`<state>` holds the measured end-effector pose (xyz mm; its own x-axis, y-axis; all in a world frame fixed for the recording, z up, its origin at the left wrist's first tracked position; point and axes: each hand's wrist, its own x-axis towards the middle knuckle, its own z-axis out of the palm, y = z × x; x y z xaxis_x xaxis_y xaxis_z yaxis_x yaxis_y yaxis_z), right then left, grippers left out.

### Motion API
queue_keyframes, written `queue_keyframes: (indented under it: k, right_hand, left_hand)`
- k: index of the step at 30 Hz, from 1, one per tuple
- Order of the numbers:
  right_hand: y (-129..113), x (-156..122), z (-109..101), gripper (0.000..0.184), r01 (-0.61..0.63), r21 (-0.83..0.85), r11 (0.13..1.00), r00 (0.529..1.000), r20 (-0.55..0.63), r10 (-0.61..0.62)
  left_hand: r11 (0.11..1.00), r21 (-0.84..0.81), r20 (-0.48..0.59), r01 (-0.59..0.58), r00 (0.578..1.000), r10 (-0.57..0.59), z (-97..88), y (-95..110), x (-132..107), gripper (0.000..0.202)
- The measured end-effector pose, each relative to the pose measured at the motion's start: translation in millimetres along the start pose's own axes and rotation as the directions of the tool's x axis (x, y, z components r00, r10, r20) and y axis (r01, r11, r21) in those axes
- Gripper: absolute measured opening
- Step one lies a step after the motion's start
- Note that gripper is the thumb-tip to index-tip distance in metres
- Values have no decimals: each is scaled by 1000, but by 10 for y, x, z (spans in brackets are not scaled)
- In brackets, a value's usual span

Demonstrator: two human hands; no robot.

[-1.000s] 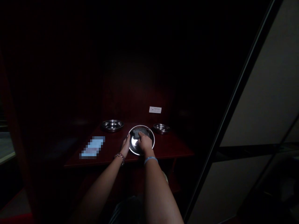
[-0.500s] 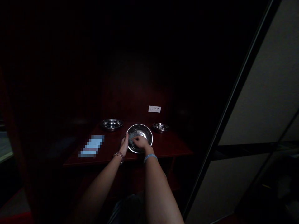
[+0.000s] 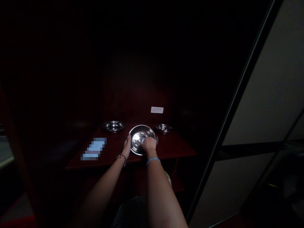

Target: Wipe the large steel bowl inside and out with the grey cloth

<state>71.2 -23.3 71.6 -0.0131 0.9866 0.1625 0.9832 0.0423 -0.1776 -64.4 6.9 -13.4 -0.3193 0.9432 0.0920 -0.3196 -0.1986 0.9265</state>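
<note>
Dimly lit, the steel plate [image 3: 139, 139] sits tilted at the middle of the dark red counter [image 3: 173, 147]. My left hand [image 3: 126, 148] lies open against the plate's left rim; my right hand [image 3: 149, 144] presses on its lower right part — whether it clasps a cloth I cannot tell. Left of the plate stands a bowl [image 3: 114, 126], right of it a smaller bowl [image 3: 163, 128] — behind it, a white socket [image 3: 157, 110].
</note>
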Motion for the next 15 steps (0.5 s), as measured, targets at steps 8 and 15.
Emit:
queue_keyframes:
  k: [8, 15]
  right_hand:
    - [114, -9, 43, 55, 136, 84, 987, 984, -129, -124]
    - [53, 50, 151, 70, 301, 221, 928, 954, -54, -296]
  left_hand:
    - [994, 79, -30, 81, 996, -79, -10, -20, 24, 59]
    - [998, 41, -22, 37, 999, -36, 4, -31, 46, 63]
